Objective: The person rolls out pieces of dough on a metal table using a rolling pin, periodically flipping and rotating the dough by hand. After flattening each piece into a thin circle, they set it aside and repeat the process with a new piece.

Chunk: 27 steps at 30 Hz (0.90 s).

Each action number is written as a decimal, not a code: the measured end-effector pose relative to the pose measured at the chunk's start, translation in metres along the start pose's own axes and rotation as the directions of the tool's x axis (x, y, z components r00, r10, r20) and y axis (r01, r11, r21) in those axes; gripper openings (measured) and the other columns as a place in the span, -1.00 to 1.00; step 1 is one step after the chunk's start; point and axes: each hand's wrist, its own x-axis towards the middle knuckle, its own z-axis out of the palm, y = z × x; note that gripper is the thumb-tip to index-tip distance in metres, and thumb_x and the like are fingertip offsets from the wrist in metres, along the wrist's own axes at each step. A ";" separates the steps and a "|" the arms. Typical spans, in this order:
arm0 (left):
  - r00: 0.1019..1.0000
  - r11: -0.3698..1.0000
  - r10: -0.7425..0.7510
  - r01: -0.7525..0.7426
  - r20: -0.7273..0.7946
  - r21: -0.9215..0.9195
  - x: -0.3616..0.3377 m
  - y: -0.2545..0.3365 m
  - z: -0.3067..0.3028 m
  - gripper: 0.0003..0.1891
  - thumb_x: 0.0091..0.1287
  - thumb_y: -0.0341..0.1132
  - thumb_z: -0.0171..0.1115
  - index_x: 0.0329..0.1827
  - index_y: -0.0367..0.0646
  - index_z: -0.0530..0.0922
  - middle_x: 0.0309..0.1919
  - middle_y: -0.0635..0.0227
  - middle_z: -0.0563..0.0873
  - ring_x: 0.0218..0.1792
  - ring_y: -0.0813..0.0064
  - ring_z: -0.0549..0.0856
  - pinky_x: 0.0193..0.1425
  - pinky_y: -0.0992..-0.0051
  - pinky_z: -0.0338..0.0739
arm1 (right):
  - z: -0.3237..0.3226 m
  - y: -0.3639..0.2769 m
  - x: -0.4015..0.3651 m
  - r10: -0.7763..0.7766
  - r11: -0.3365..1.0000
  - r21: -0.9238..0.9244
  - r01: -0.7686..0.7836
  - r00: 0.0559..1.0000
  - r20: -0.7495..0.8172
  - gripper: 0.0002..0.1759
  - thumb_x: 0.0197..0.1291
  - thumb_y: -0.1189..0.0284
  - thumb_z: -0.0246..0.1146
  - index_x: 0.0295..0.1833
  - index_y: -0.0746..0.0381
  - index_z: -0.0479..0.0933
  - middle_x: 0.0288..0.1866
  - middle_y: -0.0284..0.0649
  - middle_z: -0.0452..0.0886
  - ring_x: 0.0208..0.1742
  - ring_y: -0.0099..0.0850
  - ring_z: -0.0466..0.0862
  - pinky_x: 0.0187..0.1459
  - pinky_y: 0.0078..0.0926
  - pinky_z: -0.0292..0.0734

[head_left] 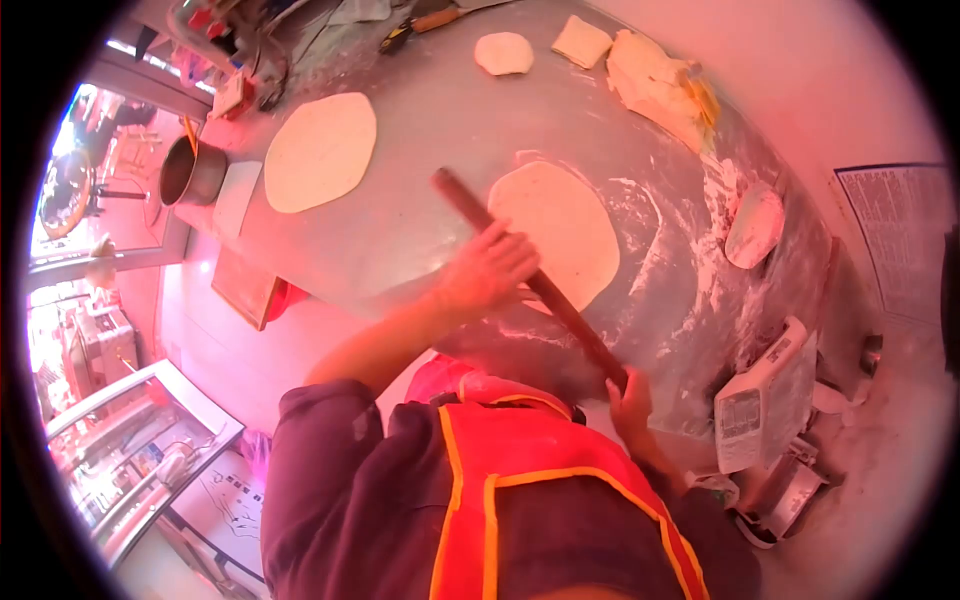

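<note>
A long dark wooden rolling pin (pixel 572 318) slants over a flat, roughly oval sheet of dough (pixel 575 230) on the floury metal worktop. My left hand (pixel 490 266) is closed over the pin's upper half, at the left edge of the dough. At the pin's near end, my right hand (pixel 631 402) grips it close to my body, with some of the fingers hidden. Further left lies a second rolled-out dough sheet (pixel 322 152), apart from both hands.
At the back are a small dough round (pixel 503 54), a square dough piece (pixel 581 42) and a larger dough mass (pixel 655 85). A floured lump (pixel 754 225) lies right, above a white scale-like device (pixel 765 400). A metal pot (pixel 194 172) stands at the left edge.
</note>
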 end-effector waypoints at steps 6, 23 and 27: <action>0.978 0.995 -0.092 0.085 0.185 0.048 0.123 0.029 0.102 -0.28 0.42 0.13 0.08 0.51 -0.14 0.31 0.56 0.27 0.26 0.60 0.34 0.11 0.68 0.12 -0.19 | -0.002 0.024 -0.020 0.098 0.990 -0.087 -0.107 0.990 -0.103 -0.41 0.27 0.39 0.27 0.39 0.29 0.35 0.19 0.07 0.51 0.18 0.07 0.48 0.24 -0.02 0.34; 0.952 0.971 -0.238 0.232 0.191 0.054 0.087 0.002 0.080 -0.34 0.46 -0.04 0.09 0.55 -0.14 0.22 0.56 0.16 0.23 0.60 0.20 0.09 0.68 0.14 -0.15 | 0.009 0.006 -0.009 -0.092 0.995 0.032 0.094 0.994 -0.067 -0.35 0.20 0.46 0.32 0.42 0.29 0.37 0.14 0.03 0.53 0.09 0.02 0.54 0.12 -0.08 0.45; 0.999 0.999 -0.042 0.042 0.023 0.016 0.156 0.002 0.097 -0.31 0.46 0.02 0.09 0.52 -0.24 0.24 0.56 0.15 0.21 0.59 0.21 0.12 0.66 0.15 -0.10 | 0.014 -0.004 -0.011 -0.016 0.999 0.027 0.018 0.997 -0.071 -0.36 0.21 0.47 0.31 0.42 0.29 0.36 0.16 0.04 0.53 0.16 0.01 0.52 0.16 -0.08 0.44</action>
